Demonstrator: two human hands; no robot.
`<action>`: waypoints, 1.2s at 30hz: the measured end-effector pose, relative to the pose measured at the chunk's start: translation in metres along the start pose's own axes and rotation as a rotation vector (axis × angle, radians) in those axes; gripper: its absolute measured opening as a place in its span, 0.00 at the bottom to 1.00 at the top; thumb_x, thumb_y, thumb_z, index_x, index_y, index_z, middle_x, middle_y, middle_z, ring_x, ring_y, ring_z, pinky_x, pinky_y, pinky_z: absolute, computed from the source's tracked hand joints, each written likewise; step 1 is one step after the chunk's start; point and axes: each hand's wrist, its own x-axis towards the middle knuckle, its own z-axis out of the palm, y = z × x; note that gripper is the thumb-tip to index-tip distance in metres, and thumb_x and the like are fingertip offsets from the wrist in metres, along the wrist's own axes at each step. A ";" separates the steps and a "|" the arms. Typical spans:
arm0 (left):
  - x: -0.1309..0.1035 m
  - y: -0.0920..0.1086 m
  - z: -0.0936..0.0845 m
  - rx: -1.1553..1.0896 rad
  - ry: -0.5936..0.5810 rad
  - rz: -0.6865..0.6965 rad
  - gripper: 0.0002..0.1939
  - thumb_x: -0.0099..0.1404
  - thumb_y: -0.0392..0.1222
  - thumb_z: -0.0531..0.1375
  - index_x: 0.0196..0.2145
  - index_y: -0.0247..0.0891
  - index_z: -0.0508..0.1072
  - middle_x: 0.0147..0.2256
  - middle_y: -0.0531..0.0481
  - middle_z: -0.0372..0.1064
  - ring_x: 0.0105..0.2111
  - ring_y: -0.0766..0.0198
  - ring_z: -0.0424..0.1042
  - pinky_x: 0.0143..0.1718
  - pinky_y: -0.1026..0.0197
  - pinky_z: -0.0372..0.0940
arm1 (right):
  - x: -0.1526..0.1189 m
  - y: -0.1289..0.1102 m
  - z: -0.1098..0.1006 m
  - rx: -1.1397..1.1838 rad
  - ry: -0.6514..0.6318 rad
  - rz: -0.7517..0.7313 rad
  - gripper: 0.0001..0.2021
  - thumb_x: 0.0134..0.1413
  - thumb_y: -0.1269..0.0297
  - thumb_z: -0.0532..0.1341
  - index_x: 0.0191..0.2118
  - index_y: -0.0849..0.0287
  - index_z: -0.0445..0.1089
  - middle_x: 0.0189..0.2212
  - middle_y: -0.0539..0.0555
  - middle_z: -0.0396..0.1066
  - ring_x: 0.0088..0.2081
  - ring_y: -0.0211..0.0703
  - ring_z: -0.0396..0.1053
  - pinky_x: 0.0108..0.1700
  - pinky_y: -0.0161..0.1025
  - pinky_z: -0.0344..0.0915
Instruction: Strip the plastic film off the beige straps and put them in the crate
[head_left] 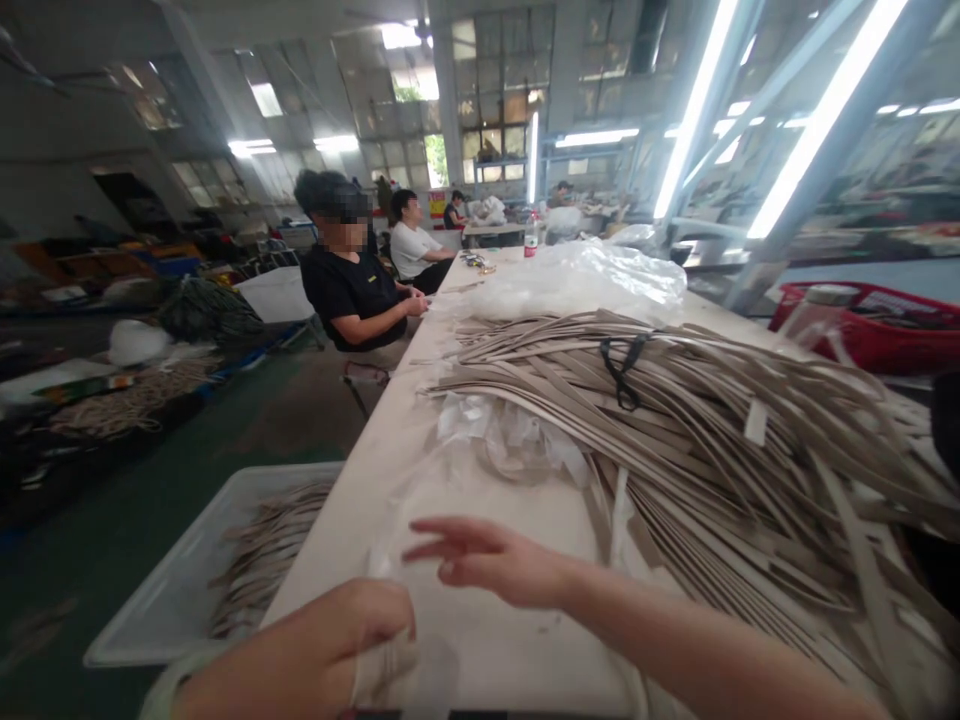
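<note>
My left hand (pixel 337 625) is at the near table edge, its fingers curled round a short piece of beige strap (pixel 382 672); the grip is partly hidden and blurred. Just right of it, my right hand (pixel 495 562) hovers over the pale table top (pixel 517 650) with fingers stretched out and nothing in them. Crumpled clear plastic (pixel 510 435) lies just beyond the right hand. A large bundle of long beige straps (pixel 720 440) spreads over the right side of the table, with a black tie (pixel 622 372) across it.
A white plastic tub (pixel 161 600) holding beige straps stands on the floor at left. Further along are a large plastic bag (pixel 585 280), a bottle (pixel 531 235) and a seated co-worker (pixel 349 280). A red basket (pixel 885 330) and a lit frame stand at right.
</note>
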 end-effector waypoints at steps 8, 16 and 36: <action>0.087 -0.018 0.015 -0.056 0.163 0.067 0.17 0.61 0.50 0.59 0.23 0.36 0.64 0.22 0.55 0.59 0.25 0.67 0.59 0.27 0.65 0.52 | -0.050 0.003 0.079 1.060 0.317 0.451 0.32 0.44 0.30 0.57 0.33 0.60 0.67 0.08 0.37 0.45 0.12 0.28 0.44 0.20 0.31 0.62; 0.103 -0.032 0.025 -1.129 0.468 0.063 0.27 0.52 0.63 0.65 0.31 0.33 0.70 0.25 0.53 0.65 0.24 0.71 0.62 0.25 0.70 0.56 | -0.032 0.000 0.062 1.013 0.828 0.383 0.19 0.51 0.47 0.64 0.29 0.60 0.63 0.17 0.41 0.52 0.18 0.28 0.49 0.22 0.30 0.62; 0.113 -0.019 0.049 -1.294 0.546 0.033 0.18 0.39 0.46 0.74 0.24 0.32 0.77 0.23 0.53 0.68 0.26 0.70 0.62 0.32 0.67 0.62 | -0.032 -0.002 0.097 1.145 0.607 0.330 0.21 0.56 0.43 0.59 0.32 0.59 0.58 0.16 0.49 0.69 0.14 0.30 0.59 0.19 0.28 0.52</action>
